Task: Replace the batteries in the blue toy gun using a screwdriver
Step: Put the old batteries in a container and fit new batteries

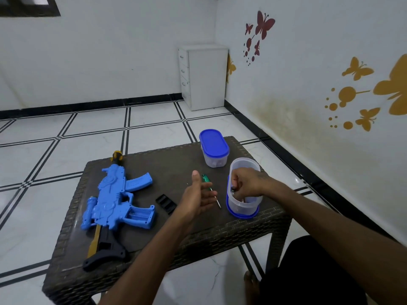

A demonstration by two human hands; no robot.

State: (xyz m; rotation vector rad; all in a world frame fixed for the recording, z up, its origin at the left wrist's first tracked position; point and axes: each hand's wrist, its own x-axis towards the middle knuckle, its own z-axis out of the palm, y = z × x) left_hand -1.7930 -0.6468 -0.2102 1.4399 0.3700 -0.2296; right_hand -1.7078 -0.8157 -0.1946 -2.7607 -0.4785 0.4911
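toy gun: the blue toy gun (114,201) lies flat on the left part of the dark woven worktop (171,230). its yellow and black tip points away from the person and its black end points back at them.
battery spot: a box-shaped hole in the gun's handle is open. if batteries are inside, it is too hard to tell.
cover: a small black cover (166,204) lies on the worktop just beside that open handle, not touching the gun.
screwdriver: a screwdriver (210,189) with a green see-through handle lies on the worktop between the two hands. the left hand hides part of it.
left hand: the left hand (197,195) is held out over the worktop with the palm up and the fingers straight. it holds nothing.
right hand: the right hand (247,182) reaches down into the open tub (244,194). its fingers pinch a small dark thing with a shiny end, most likely a battery (234,189).
open tub: a clear tub with no lid on top, standing on a blue lid at the right edge of the worktop. a few small things lie at its bottom, too blurry to name.
closed tub: a second clear tub (214,148) with a blue lid on top stands just behind the open one, near the far edge.
around: white floor tiles with black lines, a white drawer box (203,78) in the corner, and red and yellow butterfly shapes (356,69) on the wall.
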